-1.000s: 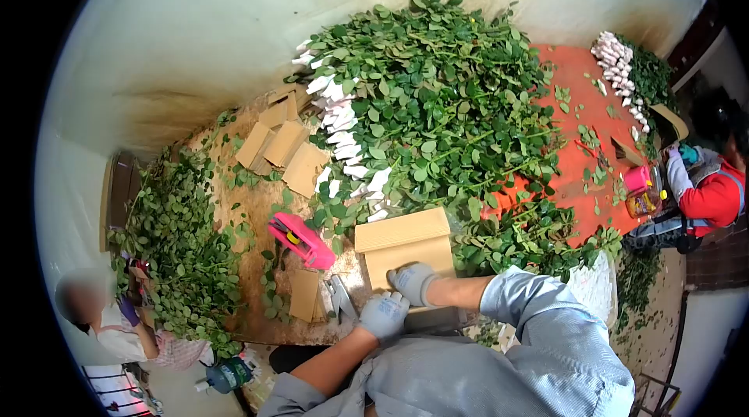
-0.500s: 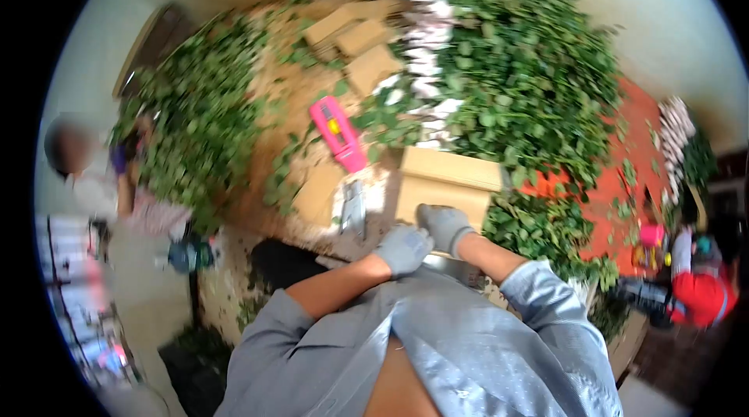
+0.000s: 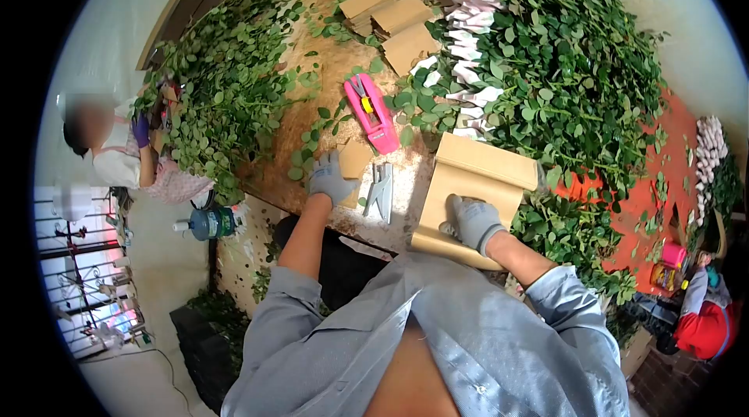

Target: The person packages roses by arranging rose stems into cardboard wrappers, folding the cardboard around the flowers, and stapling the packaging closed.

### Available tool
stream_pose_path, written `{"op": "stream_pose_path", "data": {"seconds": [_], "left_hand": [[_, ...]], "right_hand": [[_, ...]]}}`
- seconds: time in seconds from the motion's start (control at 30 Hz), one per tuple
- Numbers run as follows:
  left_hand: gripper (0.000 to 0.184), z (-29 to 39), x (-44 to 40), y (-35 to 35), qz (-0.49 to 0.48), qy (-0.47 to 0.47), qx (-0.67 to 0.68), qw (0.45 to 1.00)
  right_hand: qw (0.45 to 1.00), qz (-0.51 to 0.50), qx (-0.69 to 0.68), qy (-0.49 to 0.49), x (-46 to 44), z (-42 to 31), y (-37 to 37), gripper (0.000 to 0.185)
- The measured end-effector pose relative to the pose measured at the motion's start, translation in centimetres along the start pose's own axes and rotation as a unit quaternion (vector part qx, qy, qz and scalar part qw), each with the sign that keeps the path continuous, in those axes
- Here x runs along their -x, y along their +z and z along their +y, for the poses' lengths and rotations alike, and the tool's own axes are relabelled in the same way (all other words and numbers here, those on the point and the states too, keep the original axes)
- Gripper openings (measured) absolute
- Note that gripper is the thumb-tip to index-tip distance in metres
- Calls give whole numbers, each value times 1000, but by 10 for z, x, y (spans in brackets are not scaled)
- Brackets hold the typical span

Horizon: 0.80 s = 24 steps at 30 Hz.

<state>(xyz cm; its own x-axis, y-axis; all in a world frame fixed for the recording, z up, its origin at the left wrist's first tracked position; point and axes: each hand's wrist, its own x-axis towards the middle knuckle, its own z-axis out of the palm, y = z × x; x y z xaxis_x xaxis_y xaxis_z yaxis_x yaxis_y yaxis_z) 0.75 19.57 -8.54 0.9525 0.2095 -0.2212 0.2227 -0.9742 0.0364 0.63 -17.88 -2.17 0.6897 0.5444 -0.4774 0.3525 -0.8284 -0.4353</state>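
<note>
My left hand (image 3: 331, 180), in a grey glove, rests on a small piece of cardboard (image 3: 356, 158) at the table's near edge, its fingers stretched out. My right hand (image 3: 474, 223), gloved too, lies on a larger folded cardboard sheet (image 3: 468, 192), thumb apart from the fingers. That sheet has raised folds at its far and near ends. Between my hands is a metal plier-type stapler (image 3: 380, 195). Beyond it lies a pink tape dispenser (image 3: 382, 132) with a yellow part in its middle.
Stacked cardboard pieces (image 3: 409, 42) lie farther back. Leafy stems with white-wrapped ends (image 3: 472, 50) are piled at the right, more leafy stems (image 3: 226, 81) at the left. A co-worker's purple-gloved hand (image 3: 140, 130) is at the left; a person in red (image 3: 706, 331) is at the far right.
My left hand has moved left, away from my right hand, onto the small cardboard piece. My right hand has shifted slightly and its fingers now lie flatter on the folded sheet.
</note>
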Motion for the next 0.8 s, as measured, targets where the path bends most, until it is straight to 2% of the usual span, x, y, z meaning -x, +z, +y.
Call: {"op": "stream_pose_path", "data": {"seconds": [0.03,0.1,0.23,0.3,0.33,0.4,0.43,0.5,0.53,0.57,0.6,0.63,0.7,0.77,0.8], "left_hand": [[96,-2,-1,4,-3,7,-7,1000],[108,-4,-2,9,-83,-51,-10,995],[110,-1,-4,3,-78,-45,-11,996],[107,-1,0,-9,-54,-118,12,991],[107,7,6,-27,-56,-115,13,992],[101,24,23,-64,30,-104,38,993],[101,19,25,-59,27,-101,39,994],[81,12,27,-43,232,15,210,950],[81,27,32,-54,227,24,216,949],[72,43,38,-64,174,29,389,904],[62,62,44,-70,113,31,547,829],[62,76,49,-62,106,38,551,827],[44,104,57,-46,-65,129,625,767],[37,136,58,-45,-112,203,579,782],[37,148,57,-43,-115,206,576,782]], "right_hand": [[1000,3,1,-1,0,1,1,49],[1000,7,-11,5,-1,1,3,50],[1000,6,-13,12,0,2,4,51],[1000,13,-13,-3,0,3,4,50],[1000,12,-13,1,0,4,4,50],[999,29,-15,-12,0,4,6,49],[999,38,-16,-18,1,4,7,48],[999,42,-16,-7,2,4,7,48],[999,30,-27,0,2,2,5,48],[999,20,-38,9,3,1,3,48],[999,8,-50,18,4,0,-1,50],[998,11,-51,29,5,1,-1,50],[995,25,-89,27,5,4,3,53],[993,17,-111,39,-1,13,13,55],[988,34,-150,15,-2,22,21,56]]}}
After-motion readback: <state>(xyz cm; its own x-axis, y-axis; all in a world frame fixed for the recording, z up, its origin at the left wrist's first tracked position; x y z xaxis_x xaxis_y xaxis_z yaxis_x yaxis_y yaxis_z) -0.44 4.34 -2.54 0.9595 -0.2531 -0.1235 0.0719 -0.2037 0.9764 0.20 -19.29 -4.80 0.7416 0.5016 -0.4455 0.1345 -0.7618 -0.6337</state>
